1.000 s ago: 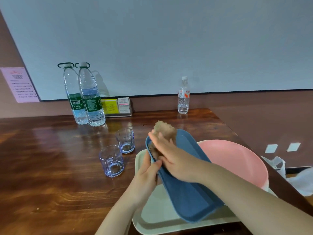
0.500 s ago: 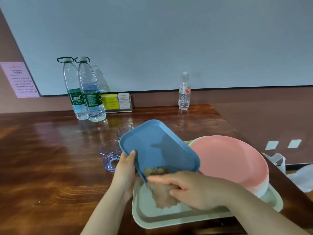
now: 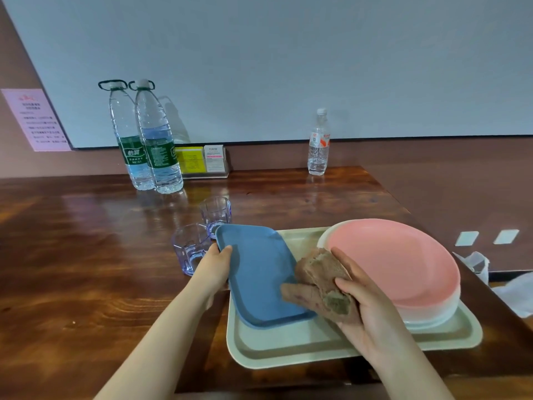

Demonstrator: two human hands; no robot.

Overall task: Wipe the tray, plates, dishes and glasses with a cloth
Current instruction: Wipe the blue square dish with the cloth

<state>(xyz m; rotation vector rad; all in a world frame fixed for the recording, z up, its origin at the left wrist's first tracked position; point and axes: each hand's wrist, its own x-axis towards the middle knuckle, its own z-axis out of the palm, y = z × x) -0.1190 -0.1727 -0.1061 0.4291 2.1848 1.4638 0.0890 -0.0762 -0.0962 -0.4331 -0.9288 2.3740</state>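
A blue rectangular dish [image 3: 259,272] lies face up on the left part of the pale green tray [image 3: 288,347]. My left hand [image 3: 215,267] grips the dish's left rim, thumb on top. My right hand [image 3: 366,301] holds a crumpled brown cloth [image 3: 323,281] at the dish's right edge. A pink plate [image 3: 395,261] sits on a white plate [image 3: 427,316] on the tray's right side. Two clear purple glasses [image 3: 190,246] [image 3: 216,212] stand on the table left of the tray.
Two large water bottles [image 3: 150,140] and a card holder [image 3: 202,161] stand by the wall at the back left. A small water bottle [image 3: 318,142] stands at the back right. The wooden table's right edge [image 3: 403,209] runs close to the tray; white plastic [image 3: 513,290] lies beyond it.
The blue dish went from tilted upright, back toward me, to lying flat and face up on the tray. My right hand moved with the cloth from under it to its right edge.
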